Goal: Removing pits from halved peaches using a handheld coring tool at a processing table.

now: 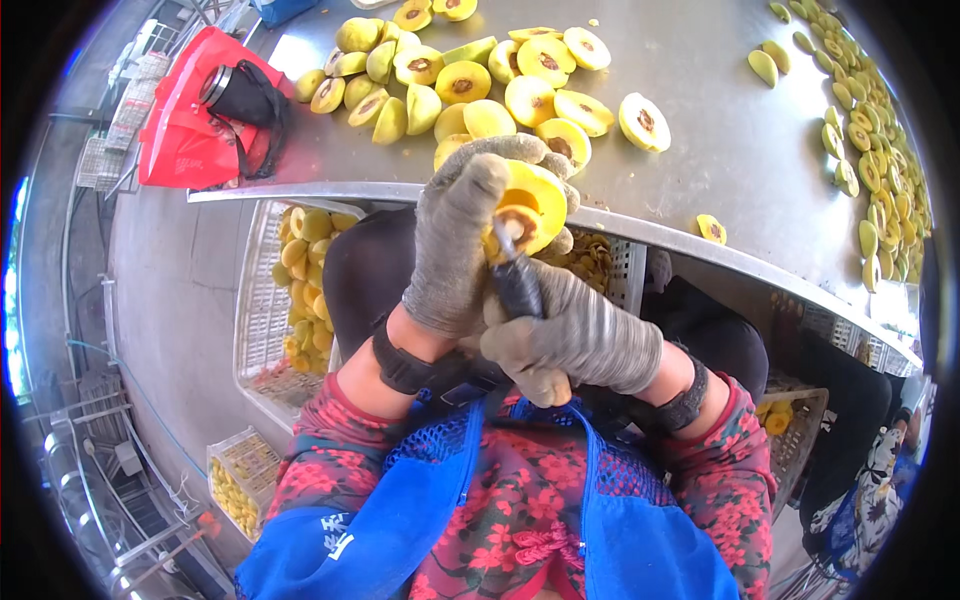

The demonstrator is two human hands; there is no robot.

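Observation:
My left hand (461, 240), in a grey work glove, holds a yellow peach half (544, 199) with its cut face turned towards me, just off the table's front edge. In my gloved right hand (577, 330) is a pitting tool with a black wrapped handle (517, 289). Its metal tip (508, 236) is in the middle of the fruit, where a loosened piece around the pit (519, 223) shows. The exact shape of the tip is blurred. Beyond my hands, several peach halves (463, 82) with brown pit centres lie in a loose pile.
The steel table (675, 180) spans the view ahead. A red bag (195, 112) and a black flask (247, 94) are at its left end. More halves (877, 165) line the right side. Below stand plastic crates (251, 330) of fruit. Another person's patterned clothing (870, 480) shows lower right.

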